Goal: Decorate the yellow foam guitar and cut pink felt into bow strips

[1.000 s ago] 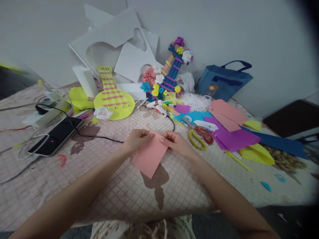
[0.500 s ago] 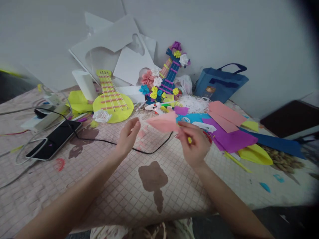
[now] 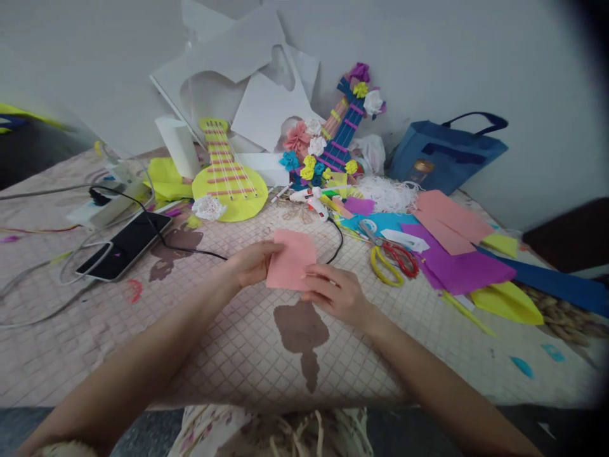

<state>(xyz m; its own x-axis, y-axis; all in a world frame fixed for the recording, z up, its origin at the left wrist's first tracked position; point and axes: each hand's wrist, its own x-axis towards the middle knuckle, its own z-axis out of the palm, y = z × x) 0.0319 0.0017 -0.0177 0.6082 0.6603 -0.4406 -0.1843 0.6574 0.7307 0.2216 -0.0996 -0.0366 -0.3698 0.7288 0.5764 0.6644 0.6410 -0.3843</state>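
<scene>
A small pink sheet of paper point(image 3: 291, 259) is held up over the tablecloth, its face turned towards me. My left hand point(image 3: 252, 262) pinches its left edge between thumb and fingers. At the lower right edge, my right hand point(image 3: 335, 292) has its fingers closed on the same paper. Just beyond the paper lies a white glue gun point(image 3: 307, 195) with a black cord. Scissors with red and yellow handles point(image 3: 392, 260) rest to the right of my right hand.
At the back stand a yellow paper guitar point(image 3: 231, 190) and a blue one point(image 3: 340, 143) with paper flowers. A phone point(image 3: 126, 244) and power strip point(image 3: 102, 203) lie left. Purple paper point(image 3: 461, 266), white shreds point(image 3: 387, 193) and a blue bag point(image 3: 447, 155) are on the right.
The pink paper has come down and turned flat towards me. My left hand, apart from it before, now grips its left edge. The view has shifted, and the scissors now show fully.
</scene>
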